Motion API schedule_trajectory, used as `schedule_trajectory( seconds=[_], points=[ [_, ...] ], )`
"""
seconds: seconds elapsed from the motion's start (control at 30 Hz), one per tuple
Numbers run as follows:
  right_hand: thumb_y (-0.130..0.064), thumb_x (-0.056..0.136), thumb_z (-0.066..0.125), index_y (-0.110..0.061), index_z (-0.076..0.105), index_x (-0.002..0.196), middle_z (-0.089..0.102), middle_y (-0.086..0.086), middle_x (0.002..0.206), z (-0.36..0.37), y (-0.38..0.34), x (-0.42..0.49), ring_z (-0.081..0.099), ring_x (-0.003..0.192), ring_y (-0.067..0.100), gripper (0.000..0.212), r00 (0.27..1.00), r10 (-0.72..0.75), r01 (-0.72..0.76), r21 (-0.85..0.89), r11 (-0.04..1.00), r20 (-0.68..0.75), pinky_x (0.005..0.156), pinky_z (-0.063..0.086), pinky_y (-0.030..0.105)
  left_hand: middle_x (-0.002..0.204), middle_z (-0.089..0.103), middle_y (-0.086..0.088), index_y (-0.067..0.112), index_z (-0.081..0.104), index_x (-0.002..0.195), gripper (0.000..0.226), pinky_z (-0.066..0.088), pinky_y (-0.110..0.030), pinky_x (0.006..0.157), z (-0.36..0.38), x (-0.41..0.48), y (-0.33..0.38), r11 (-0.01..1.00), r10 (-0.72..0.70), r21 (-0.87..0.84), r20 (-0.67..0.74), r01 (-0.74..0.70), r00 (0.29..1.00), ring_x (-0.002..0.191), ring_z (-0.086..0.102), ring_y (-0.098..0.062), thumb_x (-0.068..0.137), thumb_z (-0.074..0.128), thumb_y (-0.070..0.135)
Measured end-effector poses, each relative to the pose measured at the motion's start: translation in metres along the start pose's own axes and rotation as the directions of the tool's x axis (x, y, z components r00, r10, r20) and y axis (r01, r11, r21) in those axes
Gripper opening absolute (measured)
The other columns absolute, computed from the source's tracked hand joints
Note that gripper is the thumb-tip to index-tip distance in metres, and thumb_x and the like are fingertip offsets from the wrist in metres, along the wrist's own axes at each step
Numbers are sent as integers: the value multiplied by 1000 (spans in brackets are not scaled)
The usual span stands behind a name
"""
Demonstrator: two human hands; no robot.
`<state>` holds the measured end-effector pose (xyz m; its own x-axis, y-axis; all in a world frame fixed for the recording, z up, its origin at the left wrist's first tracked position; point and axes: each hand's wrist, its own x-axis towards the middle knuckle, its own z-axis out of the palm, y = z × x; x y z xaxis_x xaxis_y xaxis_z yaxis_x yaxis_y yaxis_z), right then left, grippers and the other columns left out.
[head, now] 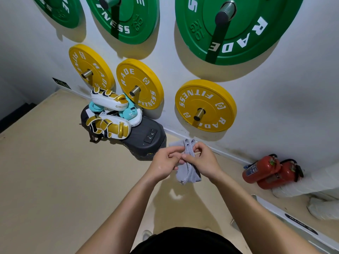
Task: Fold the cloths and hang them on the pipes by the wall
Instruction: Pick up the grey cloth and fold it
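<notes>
Here both hands meet in mid-air over the floor. Left hand (166,158) and right hand (205,162) pinch a grey cloth (189,171), fingers narrow on its gathered upper edge. Cloth hangs long axis downward, seemingly folded. Nearest pipe (199,114), in the yellow plate (205,105), lies ahead, slightly nearer the right hand.

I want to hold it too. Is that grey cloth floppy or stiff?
Probably floppy: the grey cloth bends and droops between the left hand and right hand. Likely light too, since fingertips alone pinch it up.
</notes>
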<state>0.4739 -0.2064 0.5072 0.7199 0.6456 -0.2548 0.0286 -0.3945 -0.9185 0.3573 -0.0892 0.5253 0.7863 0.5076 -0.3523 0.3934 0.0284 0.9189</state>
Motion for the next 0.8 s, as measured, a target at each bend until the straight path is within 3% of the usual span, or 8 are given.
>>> schedule_trajectory(
  seconds=[0.07,0.13,0.2,0.3,0.4,0.53,0.63,0.8],
  points=[
    [-24,73,83,-11,58,85,59,-8,78,-5,-1,6,51,66,7,31,1000,-3,4,-17,1000,20,65,40,27,91,77,-4,17,68,108,24,52,-29,68,-7,1,-3,1000,22,0,-4,-22,1000,73,66,-8,92,58,3],
    [-17,73,78,-16,58,80,56,-13,68,-9,-4,9,47,59,12,21,997,1,-3,22,1000,83,64,38,28,84,68,5,25,64,99,27,48,-26,69,-16,3,-10,991,88,108,-142,-73,986,70,56,-8,77,73,13],
    [-5,77,73,-17,58,81,50,-19,57,-16,-10,10,40,53,10,19,982,-31,16,79,997,186,60,35,27,101,54,9,36,54,110,54,47,-25,80,-27,5,-19,947,144,312,-218,-72,965,90,51,-8,65,83,28],
    [3,83,69,-17,58,84,49,-15,61,-29,-22,9,38,59,13,23,936,-96,45,155,987,339,57,34,20,124,38,11,40,45,133,85,39,-30,99,-38,4,-25,912,72,409,-107,-22,992,118,36,-10,58,85,41],
    [2,86,67,-18,56,85,53,-11,66,-42,-30,10,47,65,12,23,895,-80,20,141,990,439,55,37,18,113,56,13,32,65,108,53,47,-36,98,-45,4,-25,969,32,248,-40,-21,999,109,54,-9,58,80,42],
    [-10,73,72,-18,54,96,54,-9,67,-50,-23,13,52,65,13,30,906,12,-56,92,994,422,64,39,38,78,64,10,21,67,85,19,45,-30,72,-49,3,-17,993,44,112,-58,-38,997,72,56,-7,72,81,20],
    [-25,66,86,-29,57,112,68,-4,99,-46,-18,9,66,92,13,54,900,39,-43,0,999,434,82,54,40,78,65,9,22,67,87,20,46,-28,67,-42,2,-7,994,70,83,-69,-64,995,72,57,-8,72,80,21],
    [-26,83,79,-27,63,86,62,-5,82,-32,-23,6,61,79,10,16,972,-80,52,130,990,223,68,47,30,100,72,9,24,65,112,35,55,-19,74,-29,3,0,989,74,-100,-293,-107,953,90,67,-2,81,80,20]
  ],
)
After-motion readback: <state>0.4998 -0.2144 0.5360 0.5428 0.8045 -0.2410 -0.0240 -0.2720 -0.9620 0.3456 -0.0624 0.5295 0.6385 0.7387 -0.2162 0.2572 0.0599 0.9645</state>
